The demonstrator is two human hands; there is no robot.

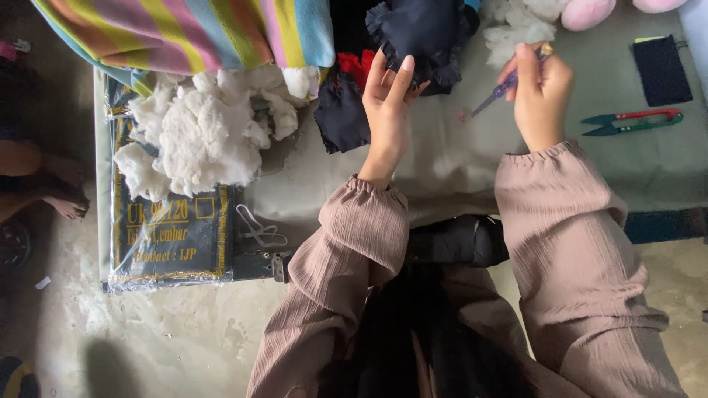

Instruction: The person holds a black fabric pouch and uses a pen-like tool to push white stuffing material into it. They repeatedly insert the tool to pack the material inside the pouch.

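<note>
My left hand (389,103) holds up a dark navy fabric piece with a frilled edge (424,33) at the top middle of the head view, fingers curled behind it. My right hand (540,92) is closed around a thin purple tool (495,94) whose tip points down-left toward the grey table (442,158). A second black cloth piece with a red patch (345,103) lies just left of my left hand. Both arms wear pinkish-brown ribbed sleeves.
A pile of white stuffing (199,133) rests on a black plastic-wrapped package (173,236) at left. Striped multicoloured fabric (199,33) lies at top left. Red-and-green thread snips (630,121) and a dark rectangular pouch (661,70) sit at right. Another person's foot (63,205) is at far left.
</note>
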